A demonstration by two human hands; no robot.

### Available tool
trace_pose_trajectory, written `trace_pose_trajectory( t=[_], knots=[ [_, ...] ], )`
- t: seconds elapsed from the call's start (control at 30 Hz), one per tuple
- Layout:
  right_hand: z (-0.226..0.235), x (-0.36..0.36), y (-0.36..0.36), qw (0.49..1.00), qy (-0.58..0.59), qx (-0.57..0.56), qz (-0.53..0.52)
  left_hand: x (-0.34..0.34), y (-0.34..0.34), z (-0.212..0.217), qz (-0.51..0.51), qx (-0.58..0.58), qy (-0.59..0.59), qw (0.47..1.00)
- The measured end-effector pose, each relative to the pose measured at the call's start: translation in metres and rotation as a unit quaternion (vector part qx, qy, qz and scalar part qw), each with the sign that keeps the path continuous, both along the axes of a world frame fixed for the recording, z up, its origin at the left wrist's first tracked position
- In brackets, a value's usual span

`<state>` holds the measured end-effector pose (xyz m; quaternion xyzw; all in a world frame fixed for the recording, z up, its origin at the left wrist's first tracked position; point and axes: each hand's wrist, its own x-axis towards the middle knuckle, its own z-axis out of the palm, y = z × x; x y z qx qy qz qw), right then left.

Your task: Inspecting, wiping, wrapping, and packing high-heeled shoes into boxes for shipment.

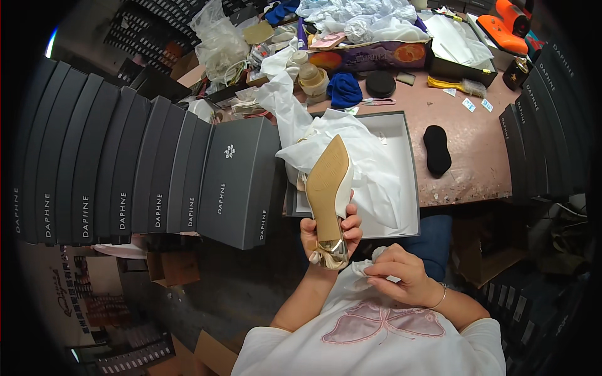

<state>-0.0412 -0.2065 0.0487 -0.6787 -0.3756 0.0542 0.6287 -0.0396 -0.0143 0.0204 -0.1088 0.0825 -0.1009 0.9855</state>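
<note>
My left hand (353, 229) is closed around the heel end of a high-heeled shoe (328, 182). The shoe's tan sole faces me with its pointed toe upward; part of a white upper shows at the side. Its heel is shiny gold, and a pale bow hangs beside it. Close to my chest, the bent fingers of my right hand (401, 273) pinch a thin white piece, like tissue or cloth (359, 276). Behind the shoe lies an open shoe box (411, 188), with crumpled white tissue paper (379, 178) spread inside and over its left edge.
Dark grey shoe boxes (241, 175) stand in a row at left; more (549, 125) stack at right. A black insole-shaped pad (437, 150), yellow brush (451, 84), round black tin (380, 83), blue cloth (344, 91) and purple carton (370, 57) occupy the pink table (473, 182).
</note>
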Motion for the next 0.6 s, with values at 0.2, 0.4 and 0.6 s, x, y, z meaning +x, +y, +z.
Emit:
trace_pose_trajectory(
  t=[0.2,0.4,0.6],
  knots=[
    [0.001,0.007,0.007,0.996,-0.086,-0.003,-0.021,-0.003,-0.004,-0.007,0.000,0.079,-0.093,0.993],
    [0.017,0.026,0.030,0.977,-0.200,-0.027,-0.074,-0.009,-0.007,-0.028,0.067,0.058,-0.070,0.994],
    [0.001,0.013,0.055,0.978,-0.202,-0.003,-0.062,-0.011,-0.017,-0.009,0.063,0.063,-0.071,0.994]
  ],
)
